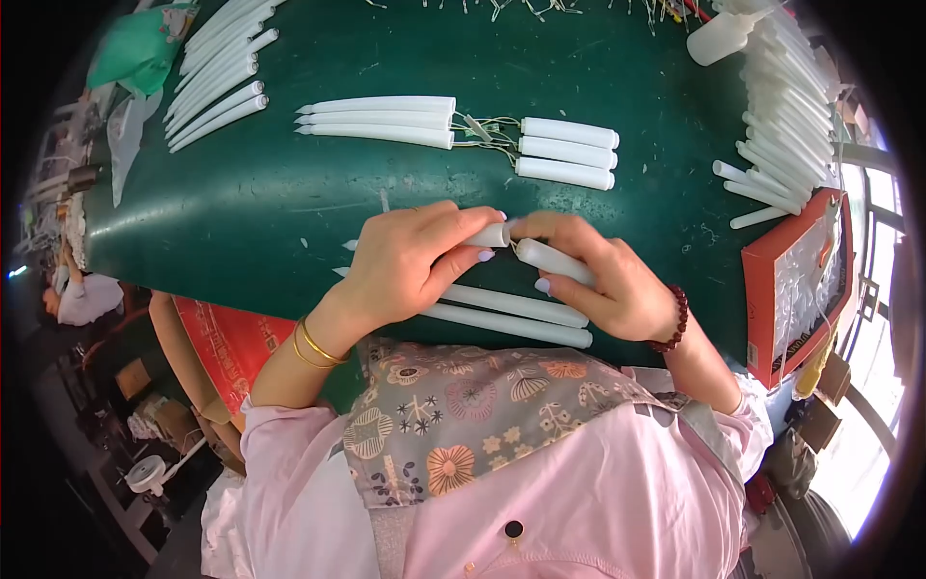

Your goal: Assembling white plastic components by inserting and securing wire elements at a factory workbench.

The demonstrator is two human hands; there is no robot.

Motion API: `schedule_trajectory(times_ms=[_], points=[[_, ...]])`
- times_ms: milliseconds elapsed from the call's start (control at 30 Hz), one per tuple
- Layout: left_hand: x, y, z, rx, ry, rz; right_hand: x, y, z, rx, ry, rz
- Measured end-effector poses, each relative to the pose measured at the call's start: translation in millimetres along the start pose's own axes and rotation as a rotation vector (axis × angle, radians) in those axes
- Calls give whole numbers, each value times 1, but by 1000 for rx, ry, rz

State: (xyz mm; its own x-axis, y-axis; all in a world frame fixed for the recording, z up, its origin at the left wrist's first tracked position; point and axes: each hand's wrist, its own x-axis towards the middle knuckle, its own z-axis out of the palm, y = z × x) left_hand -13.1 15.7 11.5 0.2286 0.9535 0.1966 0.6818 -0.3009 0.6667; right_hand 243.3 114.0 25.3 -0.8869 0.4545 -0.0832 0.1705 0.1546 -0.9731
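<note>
My left hand (pixel 410 259) is closed around a white taper-shaped tube (pixel 495 234), its open end facing right. In my right hand (pixel 608 277) is a short white tube (pixel 555 261), its near end just apart from the taper tube. Thin wire shows in the small gap between the two. Below my hands lie two long white candle sticks (pixel 526 305), partly covered by my left hand. Farther up, three white taper tubes (pixel 386 120) lie side by side, joined by thin wires (pixel 487 130) to three short white tubes (pixel 567 151).
Several finished-looking white candles (pixel 220 77) lie at the far left, near a green bag (pixel 140 48). A pile of white tubes (pixel 786 125), a white squeeze bottle (pixel 723 39) and a red box (pixel 760 309) occupy the right side. Another person (pixel 89 297) is at the left.
</note>
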Motion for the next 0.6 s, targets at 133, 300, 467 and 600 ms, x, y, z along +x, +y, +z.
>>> schedule_trajectory(times_ms=[133, 300, 467, 600], points=[[-7, 5, 7, 51, 3, 77, -5, -5, -7, -4, -140, 347], [-7, 8, 6, 118, 23, 149, -8, 5, 0, -109, -94, 172], [-7, 4, 3, 281, 25, 250, -4, -1, -1, -109, -124, 234], [-8, 9, 1, 272, -15, 269, -3, -2, 6, -80, -150, 249]])
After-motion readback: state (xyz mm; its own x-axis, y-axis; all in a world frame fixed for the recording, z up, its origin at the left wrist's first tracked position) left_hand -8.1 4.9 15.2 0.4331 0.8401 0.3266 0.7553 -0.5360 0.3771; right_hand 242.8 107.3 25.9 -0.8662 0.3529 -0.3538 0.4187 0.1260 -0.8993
